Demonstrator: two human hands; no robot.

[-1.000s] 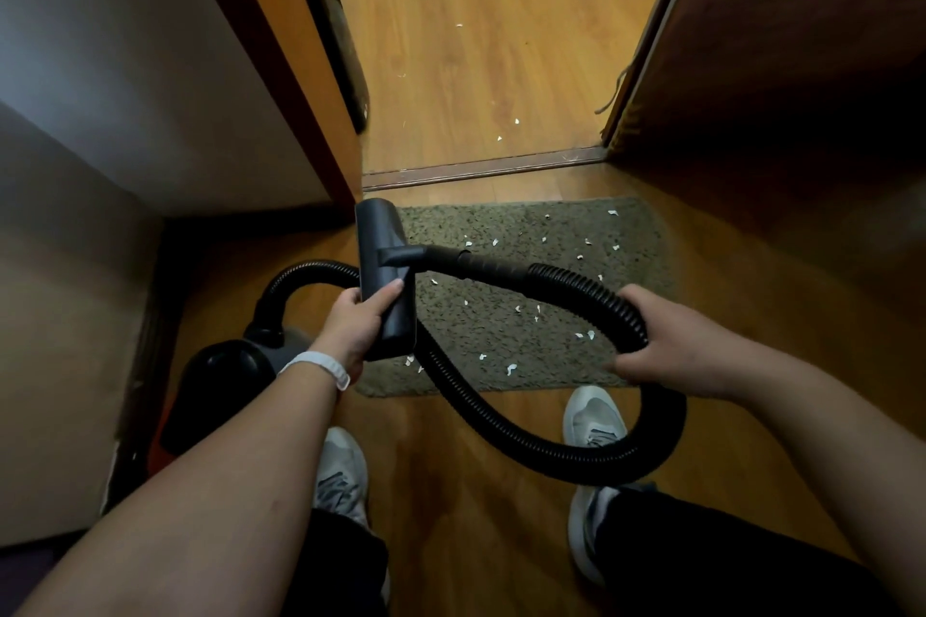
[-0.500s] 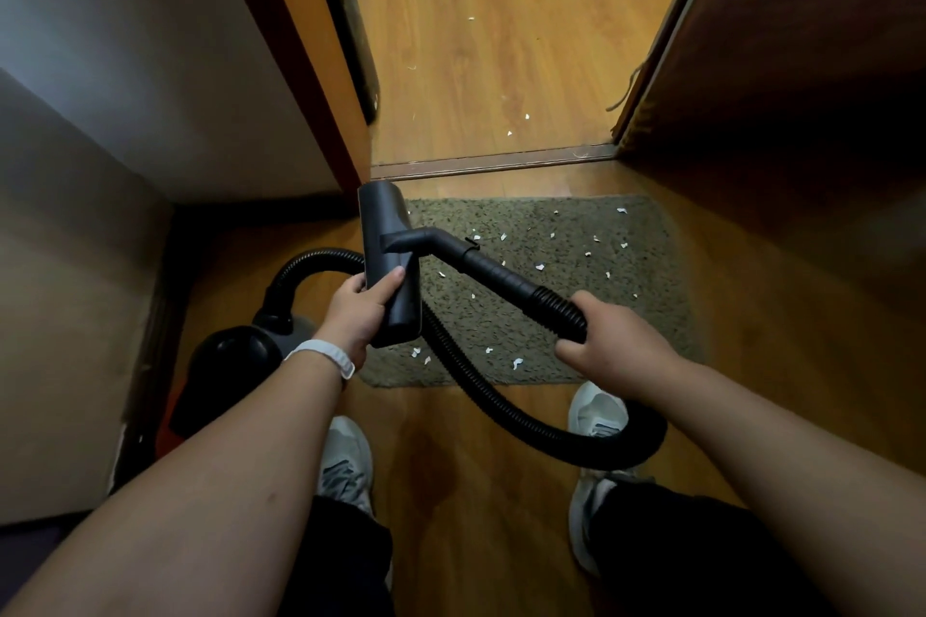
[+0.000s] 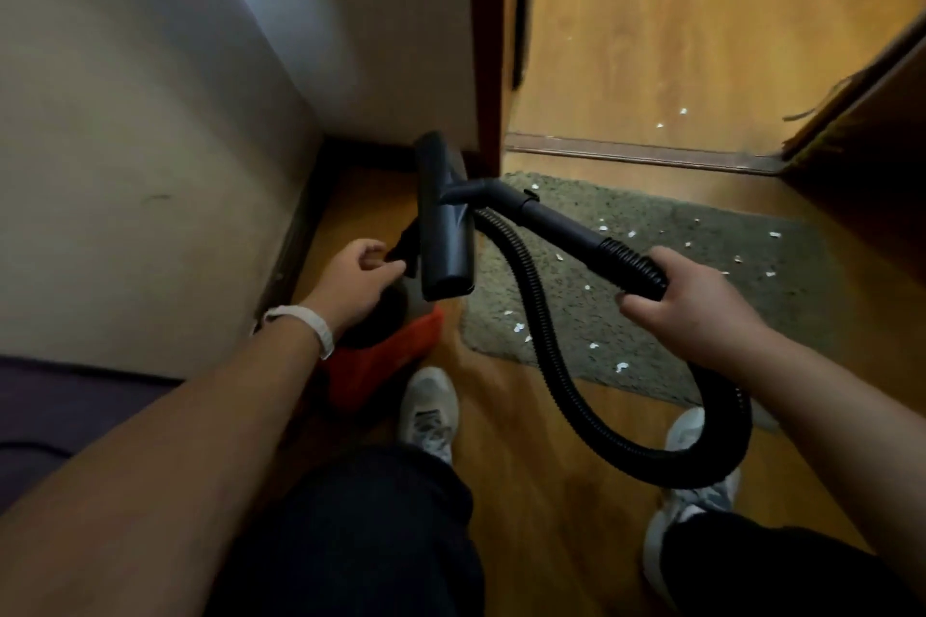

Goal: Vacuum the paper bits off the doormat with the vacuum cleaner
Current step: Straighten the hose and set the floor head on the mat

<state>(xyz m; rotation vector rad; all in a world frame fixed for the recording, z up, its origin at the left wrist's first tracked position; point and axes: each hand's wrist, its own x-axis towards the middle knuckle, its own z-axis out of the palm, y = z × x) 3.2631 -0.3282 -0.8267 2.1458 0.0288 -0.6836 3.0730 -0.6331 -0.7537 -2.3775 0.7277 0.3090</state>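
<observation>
Curling round the ribbed hose (image 3: 671,468) where it meets the rigid wand (image 3: 561,220), the fingers (image 3: 634,305) of the right hand (image 3: 696,311) clench it firmly and carry its weight. The left hand (image 3: 356,276) reaches down toward the red-and-black vacuum cleaner (image 3: 386,356) by the wall. Its fingers (image 3: 370,247) are loosely bent beside a dark part there, and I cannot tell whether they pinch it or only touch it.

The nozzle (image 3: 446,241) hangs in the air, left of the doormat (image 3: 676,215) and off it, so nothing is being picked up yet. The paper bits (image 3: 621,368) lie scattered across the mat, thickest along its near edge.

With only one hand steering, the nozzle could swing and knock the wall or door frame. Dropped too hard, it may flick the light scraps onto the wooden floor or ruck up the mat. The hose loops low, right beside the right shoe (image 3: 689,436), and a step forward could catch it and jerk the wand loose. Pulling the hose taut might also drag or tip the cleaner.
</observation>
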